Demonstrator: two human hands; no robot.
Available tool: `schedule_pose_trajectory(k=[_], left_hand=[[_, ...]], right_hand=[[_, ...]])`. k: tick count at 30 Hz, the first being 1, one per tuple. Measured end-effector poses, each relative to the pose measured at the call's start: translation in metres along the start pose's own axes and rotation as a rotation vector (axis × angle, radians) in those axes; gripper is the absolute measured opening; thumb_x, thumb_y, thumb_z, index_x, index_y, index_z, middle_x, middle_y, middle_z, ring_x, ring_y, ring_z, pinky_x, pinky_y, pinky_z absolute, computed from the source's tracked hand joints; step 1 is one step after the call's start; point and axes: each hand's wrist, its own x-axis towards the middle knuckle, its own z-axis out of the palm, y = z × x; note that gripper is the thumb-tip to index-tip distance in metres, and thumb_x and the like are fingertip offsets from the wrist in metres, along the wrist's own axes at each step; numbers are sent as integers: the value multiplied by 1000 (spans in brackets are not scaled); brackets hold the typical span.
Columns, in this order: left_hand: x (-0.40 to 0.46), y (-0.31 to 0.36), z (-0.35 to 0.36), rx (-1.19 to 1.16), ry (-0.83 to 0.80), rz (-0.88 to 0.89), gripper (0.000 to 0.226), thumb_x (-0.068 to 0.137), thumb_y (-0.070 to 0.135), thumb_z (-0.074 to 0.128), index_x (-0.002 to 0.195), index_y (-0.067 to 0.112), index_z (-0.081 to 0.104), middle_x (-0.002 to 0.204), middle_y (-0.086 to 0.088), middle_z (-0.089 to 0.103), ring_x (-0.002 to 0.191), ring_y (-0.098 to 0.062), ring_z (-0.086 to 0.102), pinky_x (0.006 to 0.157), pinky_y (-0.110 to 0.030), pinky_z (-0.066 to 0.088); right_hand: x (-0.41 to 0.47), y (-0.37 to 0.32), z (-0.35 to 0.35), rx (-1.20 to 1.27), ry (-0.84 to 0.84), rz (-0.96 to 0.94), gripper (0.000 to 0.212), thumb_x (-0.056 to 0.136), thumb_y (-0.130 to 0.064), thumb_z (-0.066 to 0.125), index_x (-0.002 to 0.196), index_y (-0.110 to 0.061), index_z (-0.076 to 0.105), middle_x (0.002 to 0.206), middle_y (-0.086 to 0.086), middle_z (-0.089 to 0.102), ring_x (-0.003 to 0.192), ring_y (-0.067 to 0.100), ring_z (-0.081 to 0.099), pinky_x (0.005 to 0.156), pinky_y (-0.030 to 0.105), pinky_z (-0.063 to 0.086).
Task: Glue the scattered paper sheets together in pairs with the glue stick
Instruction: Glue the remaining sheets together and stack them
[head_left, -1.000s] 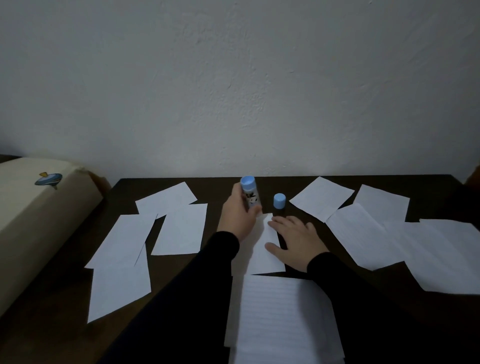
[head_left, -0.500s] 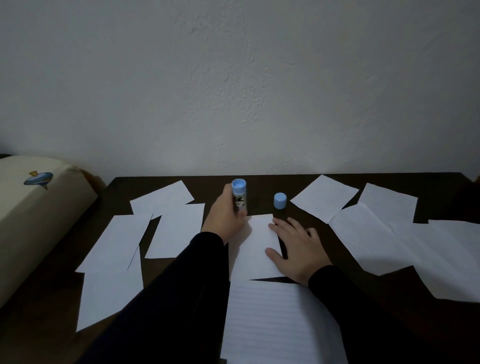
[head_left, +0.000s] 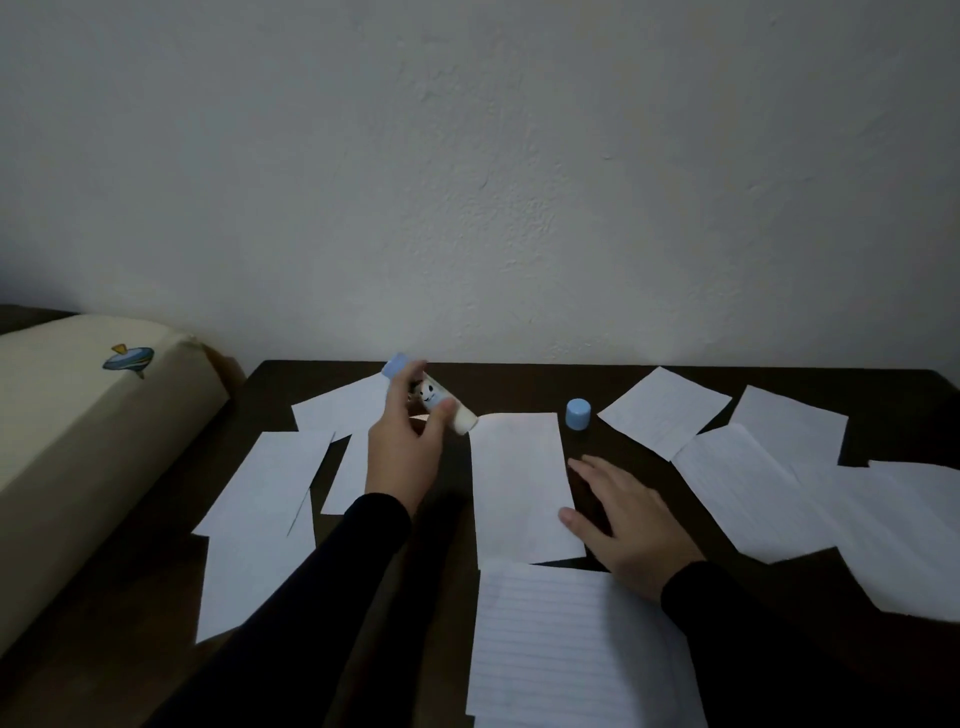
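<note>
Dark table (head_left: 519, 376) with scattered paper sheets (head_left: 519, 488), blue cap (head_left: 577, 414).

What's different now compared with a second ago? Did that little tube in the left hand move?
Yes. The left hand still grips the glue stick, but has tipped it from upright to slanting, its uncapped end now pointing down at the top left corner of the middle sheet. The right hand stays flat at that sheet's right edge, and the blue cap still stands beyond it.

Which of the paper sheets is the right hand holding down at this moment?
The narrow sheet at table centre, just left of the blue cap. The right hand lies flat along its right edge; no other sheet has a hand resting on it, and the left hand holds the glue stick.
</note>
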Motion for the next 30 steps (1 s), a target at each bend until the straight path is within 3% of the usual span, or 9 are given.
schedule_pose_trajectory(k=[4, 8, 12, 16, 20, 25, 30], left_hand=[[-16, 2, -10, -79, -43, -100, 37, 88, 28, 67, 121, 38, 52, 118, -1, 62, 100, -13, 64, 89, -35, 55], [-35, 1, -14, -56, -77, -109, 52, 80, 20, 77, 124, 32, 53, 111, 11, 59, 100, -6, 61, 88, -22, 51], [-38, -12, -17, 57, 11, -128, 46, 83, 10, 73, 120, 28, 54, 116, 4, 63, 101, -8, 62, 94, -33, 53], [-39, -19, -25, 91, 37, -193, 36, 87, 23, 70, 117, 29, 51, 112, -1, 64, 93, -14, 64, 87, -34, 55], [-35, -19, -15, 271, -12, -258, 51, 88, 48, 60, 132, 23, 51, 124, -5, 54, 107, -18, 54, 94, -32, 45], [-40, -15, -7, 227, -102, -284, 48, 91, 40, 60, 133, 18, 51, 130, -3, 58, 112, -18, 55, 99, -33, 42], [-40, -11, -7, 202, -75, -303, 55, 87, 37, 67, 135, 19, 49, 130, -2, 57, 114, -19, 55, 102, -38, 45]], right_hand=[[-21, -4, -4, 9, 43, -1, 55, 96, -53, 43, 145, -32, 33, 147, -13, 36, 137, 6, 28, 111, 34, 24], [-24, -17, 10, -146, 47, 67, 55, 94, -56, 42, 144, -33, 36, 146, -11, 35, 137, 10, 25, 109, 35, 23], [-24, -17, 13, -161, 75, 94, 52, 93, -58, 44, 140, -36, 42, 144, -11, 34, 136, 11, 23, 108, 34, 22], [-25, -14, 11, -148, 85, 142, 62, 90, -62, 44, 143, -30, 40, 148, -6, 32, 138, 14, 22, 112, 32, 21], [-24, -16, 12, -155, 80, 153, 66, 90, -65, 42, 144, -27, 39, 148, -4, 32, 139, 15, 23, 112, 33, 22], [-25, -18, 10, -122, 71, 148, 61, 89, -64, 46, 140, -29, 45, 145, -5, 35, 137, 15, 25, 110, 33, 24], [-25, -16, 9, -126, 62, 139, 56, 90, -57, 51, 138, -30, 47, 145, -7, 36, 136, 15, 26, 110, 34, 26]])
